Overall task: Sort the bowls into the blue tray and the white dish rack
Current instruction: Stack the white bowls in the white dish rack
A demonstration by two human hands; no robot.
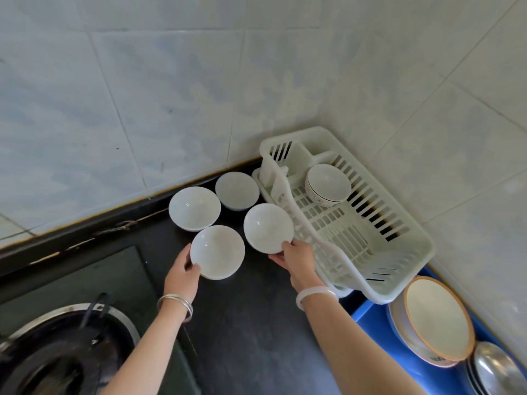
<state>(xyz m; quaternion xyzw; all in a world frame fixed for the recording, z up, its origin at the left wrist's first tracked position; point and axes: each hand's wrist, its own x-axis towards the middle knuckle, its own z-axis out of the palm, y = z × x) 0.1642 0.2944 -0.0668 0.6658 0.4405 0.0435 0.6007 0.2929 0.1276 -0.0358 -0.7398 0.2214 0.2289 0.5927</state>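
Along the back of the dark counter [251,323], where two pale tiled walls [171,95] met in a corner, four white bowls stood upright in a tight cluster.

- Rear-left bowl [194,208] and rear-right bowl [236,189]: close to the wall, untouched.
- Your left hand [182,276] held the near-left bowl [217,252] at its near-left rim, with the grip closed on it and the thumb over the edge.
- Your right hand [296,258] held the near-right bowl [268,228] at its near rim, thumb on top, fingers beneath.
- I could not tell whether either bowl was lifted or resting on the counter.

Right of the cluster, the white dish rack [405,283] sat angled into the corner. One dark-trimmed bowl [328,183] leaned in its far end. The rack's long side wall stood just beside your right hand and its bowl, between them and the rack floor.

Nearer you, the blue tray [368,315] showed from under the rack's near corner. It held an orange-rimmed dish [436,317] tilted on edge and, beside it, a metal bowl [496,372].

At lower left, a gas burner [65,352] sat in the dark stove top, well apart from the bowls. You wore silver bangles [175,306] on the left wrist and a white bangle [316,293] on the right.
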